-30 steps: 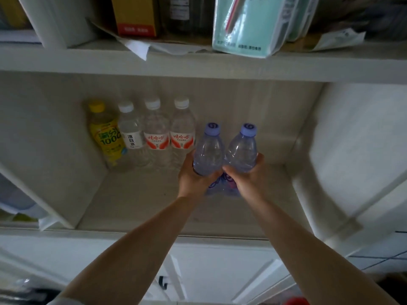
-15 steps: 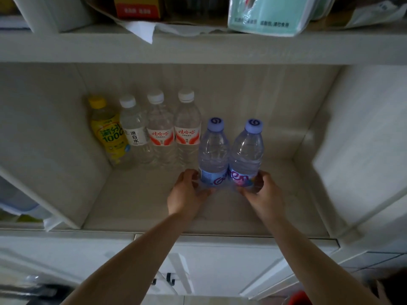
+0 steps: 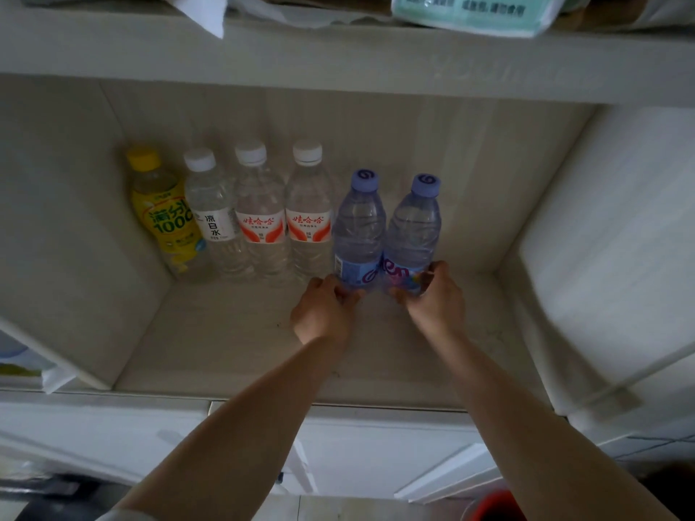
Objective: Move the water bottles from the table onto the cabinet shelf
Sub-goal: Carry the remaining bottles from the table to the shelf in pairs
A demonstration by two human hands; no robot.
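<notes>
Two clear water bottles with lilac caps stand side by side at the back of the cabinet shelf (image 3: 233,332). My left hand (image 3: 324,312) holds the base of the left lilac-capped bottle (image 3: 359,223), fingers curled at its foot. My right hand (image 3: 432,298) grips the base of the right lilac-capped bottle (image 3: 413,227), thumb and fingers round its label. To their left a row stands against the back wall: two red-labelled bottles (image 3: 308,216) (image 3: 259,216), a white-labelled bottle (image 3: 212,216) and a yellow drink bottle (image 3: 161,212).
An upper shelf board (image 3: 338,54) runs overhead, with paper and a green packet (image 3: 470,13) hanging over its edge. White side walls close the compartment left and right. White cabinet doors (image 3: 376,453) lie below. Bare shelf shows right of the bottles.
Both hands have pushed the two lilac-capped bottles back into line with the row and slid down from their shoulders to their bases. The camera has tilted down slightly.
</notes>
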